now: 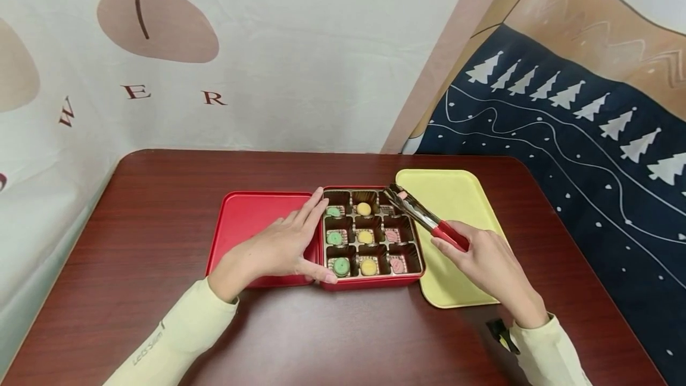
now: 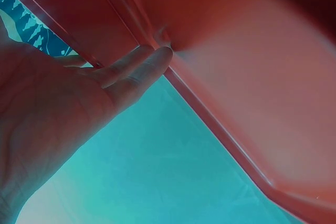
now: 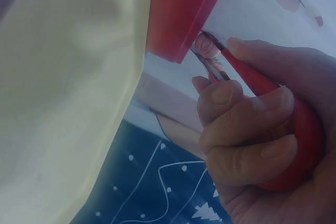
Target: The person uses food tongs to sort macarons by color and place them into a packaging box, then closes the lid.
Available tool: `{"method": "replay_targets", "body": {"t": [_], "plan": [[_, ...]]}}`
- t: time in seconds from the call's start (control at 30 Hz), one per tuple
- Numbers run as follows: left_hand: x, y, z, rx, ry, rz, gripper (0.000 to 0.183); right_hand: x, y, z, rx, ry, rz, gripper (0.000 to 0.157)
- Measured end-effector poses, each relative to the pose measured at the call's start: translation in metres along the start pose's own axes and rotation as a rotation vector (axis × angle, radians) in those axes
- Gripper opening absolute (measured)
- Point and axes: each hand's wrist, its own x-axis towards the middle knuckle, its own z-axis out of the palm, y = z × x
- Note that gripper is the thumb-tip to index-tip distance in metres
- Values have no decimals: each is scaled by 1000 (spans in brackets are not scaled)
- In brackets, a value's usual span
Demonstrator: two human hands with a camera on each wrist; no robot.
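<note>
My right hand grips red-handled metal tongs. Between their tips sits a round pink sweet, held over the back right compartment of a red box. Inside the box, a dark divided insert holds green sweets in the left column, yellow sweets in the middle and pink sweets at the right. My left hand rests along the box's left side, fingers straight and thumb at the front left corner. In the left wrist view, fingertips touch red surfaces.
Left of the box, partly under my left hand, lies a red lid or tray. A yellow tray lies to the right, beneath my right hand and the tongs. All stand on a brown table, with printed cloths behind and beside it.
</note>
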Motion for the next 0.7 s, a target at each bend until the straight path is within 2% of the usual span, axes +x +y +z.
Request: {"method": "replay_targets", "body": {"t": [0.4, 0.7], "plan": [[0, 0, 0, 17, 9, 12, 147, 1, -2, 8, 8, -20, -4, 25], [0, 0, 0, 4, 4, 4, 147, 0, -7, 7, -39, -31, 5, 49]]}}
